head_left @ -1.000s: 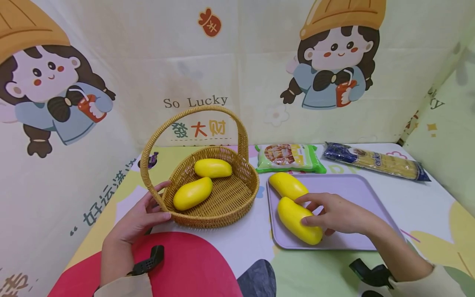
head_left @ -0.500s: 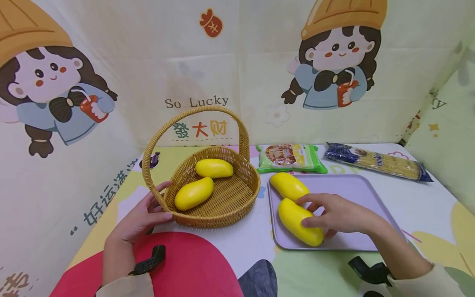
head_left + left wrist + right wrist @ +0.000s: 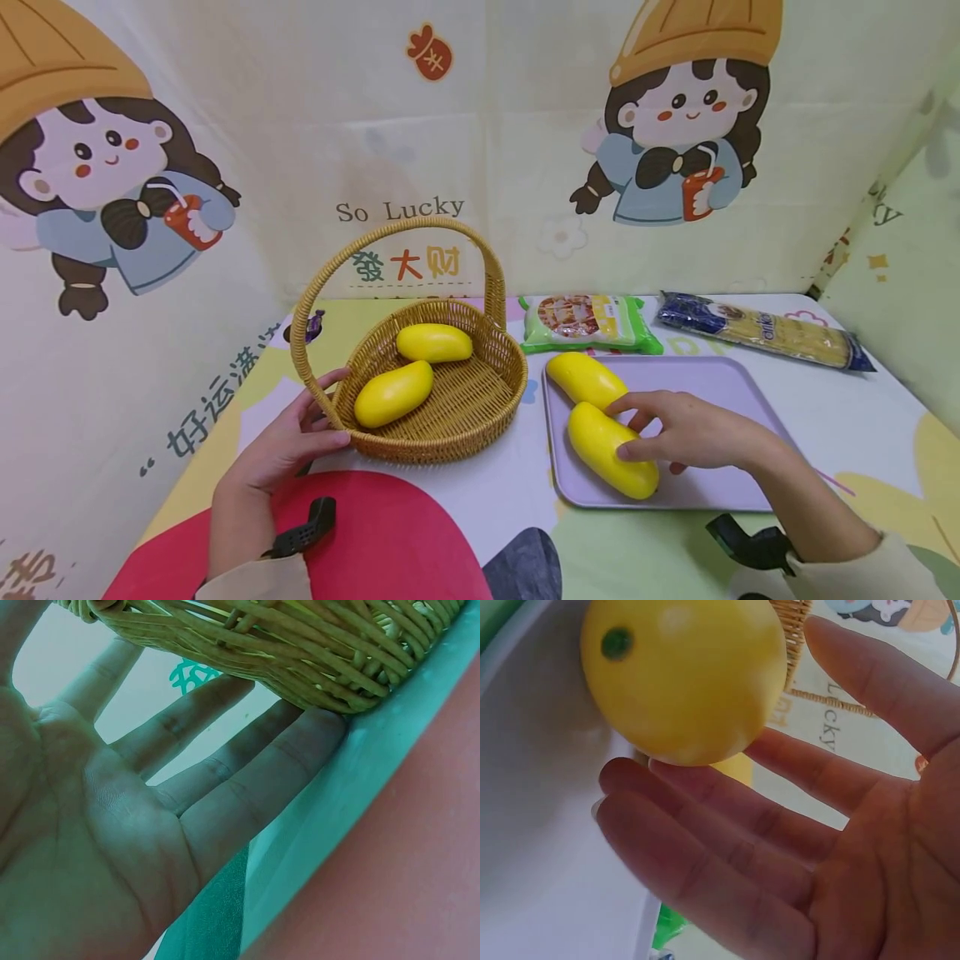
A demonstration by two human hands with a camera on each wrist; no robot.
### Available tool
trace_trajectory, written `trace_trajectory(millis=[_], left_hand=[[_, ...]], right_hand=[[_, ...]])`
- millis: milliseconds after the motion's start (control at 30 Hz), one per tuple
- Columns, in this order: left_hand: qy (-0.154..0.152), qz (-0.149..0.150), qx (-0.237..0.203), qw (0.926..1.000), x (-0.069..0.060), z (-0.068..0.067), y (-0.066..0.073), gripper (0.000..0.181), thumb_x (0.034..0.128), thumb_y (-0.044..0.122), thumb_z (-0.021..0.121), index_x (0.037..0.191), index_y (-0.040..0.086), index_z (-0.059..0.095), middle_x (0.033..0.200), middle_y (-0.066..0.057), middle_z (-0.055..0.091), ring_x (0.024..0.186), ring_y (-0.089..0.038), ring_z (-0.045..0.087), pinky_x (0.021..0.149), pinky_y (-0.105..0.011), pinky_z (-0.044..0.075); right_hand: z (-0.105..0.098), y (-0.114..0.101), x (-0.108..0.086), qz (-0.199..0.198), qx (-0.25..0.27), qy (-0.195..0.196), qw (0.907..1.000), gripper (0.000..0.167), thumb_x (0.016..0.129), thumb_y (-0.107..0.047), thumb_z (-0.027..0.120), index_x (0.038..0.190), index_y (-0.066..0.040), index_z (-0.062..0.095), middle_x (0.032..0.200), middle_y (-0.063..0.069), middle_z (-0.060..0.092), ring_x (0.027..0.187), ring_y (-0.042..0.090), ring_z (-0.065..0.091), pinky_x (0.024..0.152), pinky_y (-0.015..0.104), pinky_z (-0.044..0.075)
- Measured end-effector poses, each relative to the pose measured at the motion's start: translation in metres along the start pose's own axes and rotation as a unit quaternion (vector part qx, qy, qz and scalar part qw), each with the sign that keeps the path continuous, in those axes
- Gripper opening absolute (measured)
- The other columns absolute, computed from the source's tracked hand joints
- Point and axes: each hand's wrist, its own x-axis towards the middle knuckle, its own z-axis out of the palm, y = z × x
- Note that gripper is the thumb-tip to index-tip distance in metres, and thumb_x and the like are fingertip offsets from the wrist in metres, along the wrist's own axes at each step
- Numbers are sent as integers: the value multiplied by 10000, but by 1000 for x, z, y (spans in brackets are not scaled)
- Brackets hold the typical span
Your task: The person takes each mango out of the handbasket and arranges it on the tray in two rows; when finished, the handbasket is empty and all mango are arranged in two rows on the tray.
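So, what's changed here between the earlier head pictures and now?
Very little. The front mango on the tray and the right hand touching it have shifted slightly right in the head view; no clear grasp or release shows. Otherwise as before: the left hand at the basket, the two mangoes inside it, and the rear mango on the tray.

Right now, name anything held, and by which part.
Left hand touches basket at handle's left foot; right hand touches nearer mango on its right. Grip cannot be told.

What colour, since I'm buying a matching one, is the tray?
Pale purple; the tray shows best in the head view.
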Motion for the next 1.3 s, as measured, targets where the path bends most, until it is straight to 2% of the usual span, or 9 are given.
trace_trajectory(millis=[233, 433, 633, 900, 1300], left_hand=[[17, -8, 10, 10000, 1, 0, -1, 860, 959, 106, 713, 1640, 278, 216, 1668, -205, 238, 1215, -34, 605, 977, -238, 544], [4, 22, 5, 10000, 1, 0, -1, 856, 957, 106, 711, 1638, 269, 217, 1664, -210, 240, 1214, -40, 605, 977, -241, 545], [19, 32, 26, 10000, 1, 0, 0, 858, 954, 116, 721, 1636, 276, 226, 1669, -211, 242, 1219, -46, 602, 975, -245, 547], [71, 19, 63, 10000, -2, 0, 0, 871, 949, 124, 732, 1637, 299, 228, 1678, -206, 229, 1227, -42, 606, 974, -245, 546], [2, 29, 51, 10000, -1, -1, 0, 864, 954, 135, 728, 1639, 291, 224, 1683, -201, 219, 1246, -52, 601, 980, -246, 544]], right_hand=[[-3, -3, 0, -144, -180, 30, 9997, 595, 905, -321, 787, 1414, -89, 584, 1173, 130, 687, 772, 222, 656, 610, 376, 579], [-4, -7, -1, 89, -270, 27, 9996, 607, 901, -318, 790, 1420, -82, 582, 1159, 130, 681, 716, 235, 638, 603, 382, 571], [-1, -7, 0, 294, -293, -17, 9991, 641, 864, -306, 832, 1405, -69, 582, 1084, 102, 667, 698, 227, 639, 655, 355, 586], [2, -12, 3, 342, -405, -110, 9985, 636, 845, -332, 851, 1362, -65, 593, 1019, 84, 659, 695, 219, 650, 678, 343, 589], [-2, -14, 1, 281, -444, -174, 9985, 605, 882, -345, 813, 1367, -71, 578, 1023, 84, 659, 709, 236, 642, 654, 354, 589]])
